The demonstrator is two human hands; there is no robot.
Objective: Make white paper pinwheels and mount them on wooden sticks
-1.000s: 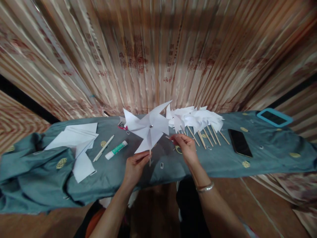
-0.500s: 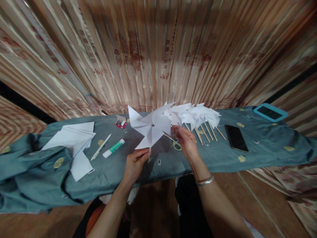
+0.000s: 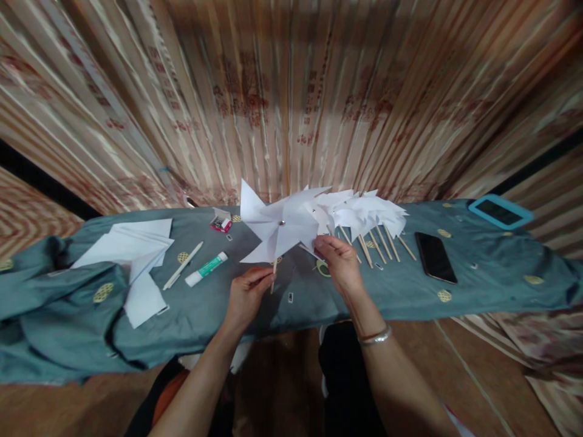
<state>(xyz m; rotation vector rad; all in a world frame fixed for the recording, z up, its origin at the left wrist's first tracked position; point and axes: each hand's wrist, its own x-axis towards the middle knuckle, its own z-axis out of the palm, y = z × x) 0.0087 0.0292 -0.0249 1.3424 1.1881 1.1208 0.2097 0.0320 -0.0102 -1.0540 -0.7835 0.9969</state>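
A white paper pinwheel with a metal pin at its centre stands upright over the table on a thin wooden stick. My left hand is closed round the lower part of that stick, thumb and fingers pinching it. At the pinwheel's right side, my right hand has its fingertips pressed together on the edge of a blade. Partly behind the right fingers lie scissors with yellow-green handles. More white pinwheels on wooden sticks lie in an overlapping row to the right.
Left of my hands are a glue stick, a white pen, a small open box of pins and stacked white paper pieces. A black phone and a blue-framed device lie right, on a green cloth.
The pinwheel has turned slightly clockwise, its left blade rising and its lower blade swinging left. My right fingers have shifted a little downward; my left hand still holds the stick.
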